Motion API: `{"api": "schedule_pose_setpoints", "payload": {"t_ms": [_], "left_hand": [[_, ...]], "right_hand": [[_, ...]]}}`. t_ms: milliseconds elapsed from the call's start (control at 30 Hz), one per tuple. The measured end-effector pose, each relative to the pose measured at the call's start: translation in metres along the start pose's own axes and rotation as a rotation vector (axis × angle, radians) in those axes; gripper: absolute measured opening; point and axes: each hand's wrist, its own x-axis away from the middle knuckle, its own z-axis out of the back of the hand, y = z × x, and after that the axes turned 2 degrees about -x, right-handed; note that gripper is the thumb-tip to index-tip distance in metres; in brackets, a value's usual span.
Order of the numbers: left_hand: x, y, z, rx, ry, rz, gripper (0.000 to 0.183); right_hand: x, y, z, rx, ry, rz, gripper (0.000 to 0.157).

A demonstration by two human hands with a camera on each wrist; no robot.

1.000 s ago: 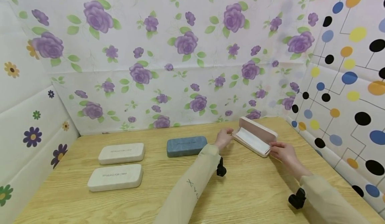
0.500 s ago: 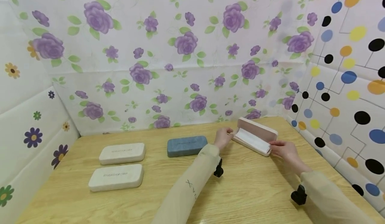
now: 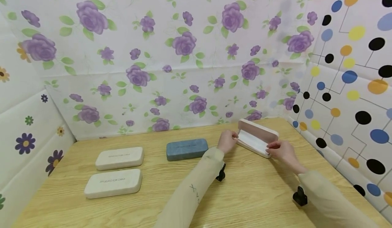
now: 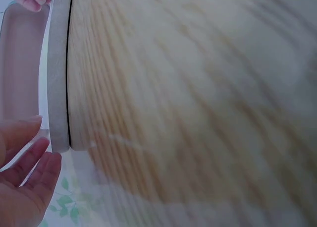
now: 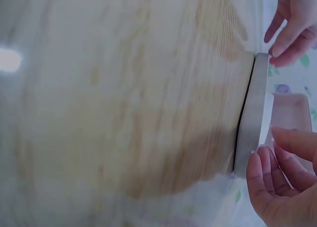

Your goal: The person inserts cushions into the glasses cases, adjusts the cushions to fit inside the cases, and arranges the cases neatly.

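Observation:
A pale pink glasses case (image 3: 258, 130) stands with its lid raised at the right back of the table. Inside its base lies a folded white cloth (image 3: 252, 141). My left hand (image 3: 227, 141) is at the case's left end, thumb and index finger pinching the cloth's edge. At the other end my right hand (image 3: 284, 153) pinches the near right end of the cloth over the rim. The left wrist view shows the left thumb (image 4: 22, 130) above the cloth edge, the other fingers outside the case. In the right wrist view the right fingertips (image 5: 265, 160) meet beside the cloth.
A shut blue glasses case (image 3: 187, 149) lies left of the left hand. Two shut off-white cases (image 3: 120, 158) lie farther left, one in front of the other. A flowered sheet (image 3: 183, 85) stands behind the wooden table (image 3: 245, 194), with a dotted sheet (image 3: 346, 119) at the right.
The head view has shifted slightly to the right. My right fingers have moved a little inward from the case's end onto the cloth; the left hand stays at its end.

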Motion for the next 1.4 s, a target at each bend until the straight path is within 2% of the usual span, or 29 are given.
{"api": "schedule_pose_setpoints", "payload": {"t_ms": [267,467,700,1000,1200,1300,1400], "left_hand": [[0.007,0.000,0.005,0.084,-0.038,0.012,0.010],[0.012,0.002,0.007,0.158,-0.065,0.028,0.009],[0.017,0.001,0.011,0.191,-0.082,0.072,0.007],[0.024,0.002,0.013,0.247,-0.102,0.069,0.005],[0.029,0.005,0.014,0.287,-0.132,0.108,0.006],[0.031,0.005,0.014,0.248,-0.126,0.080,0.005],[0.030,0.004,0.013,0.153,-0.110,0.038,0.004]], "right_hand": [[-0.001,0.007,0.007,-0.018,-0.019,-0.017,0.021],[-0.004,0.013,0.012,0.010,-0.014,0.006,0.020],[-0.007,0.017,0.013,0.019,-0.022,0.010,0.021],[-0.010,0.015,0.014,-0.009,-0.032,-0.022,0.023],[-0.013,0.015,0.016,0.007,-0.035,0.015,0.023],[-0.013,0.017,0.016,0.027,-0.037,0.043,0.024],[-0.015,0.019,0.015,0.037,-0.055,0.066,0.025]]}}
